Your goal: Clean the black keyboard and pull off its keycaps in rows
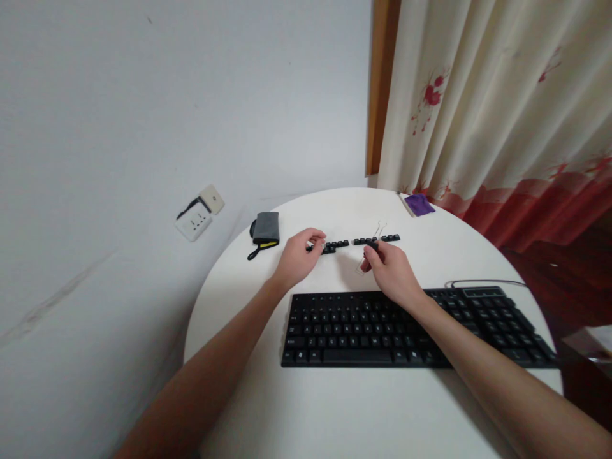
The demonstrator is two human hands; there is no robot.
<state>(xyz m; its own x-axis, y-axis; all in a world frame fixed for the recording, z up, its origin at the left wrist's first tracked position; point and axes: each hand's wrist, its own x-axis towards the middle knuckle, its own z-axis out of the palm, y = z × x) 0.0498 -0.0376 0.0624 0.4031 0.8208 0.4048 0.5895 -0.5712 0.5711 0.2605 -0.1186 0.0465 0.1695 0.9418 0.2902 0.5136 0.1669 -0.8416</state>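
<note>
My right hand (391, 269) is closed around the black handle of a wire keycap puller (371, 245). Thin wire loops stick out on both sides of the fingers. My left hand (299, 256) rests over the left end of a row of loose black keycaps (339, 244), its fingers curved and apart; whether they touch a keycap is hard to see. More keycaps (391, 238) continue the row to the right, beyond my right hand. Nearer to me lies a black keyboard (354, 328), partly covered by my right forearm. Its top row, toward the left, looks bare of keycaps.
A grey pouch (266, 227) with a black loop sits at the round white table's (296, 414) left edge. At the far right edge lies a purple cloth-like item (419, 204). The keyboard cable (482, 280) runs right. A wall with a socket (194, 221) borders the left.
</note>
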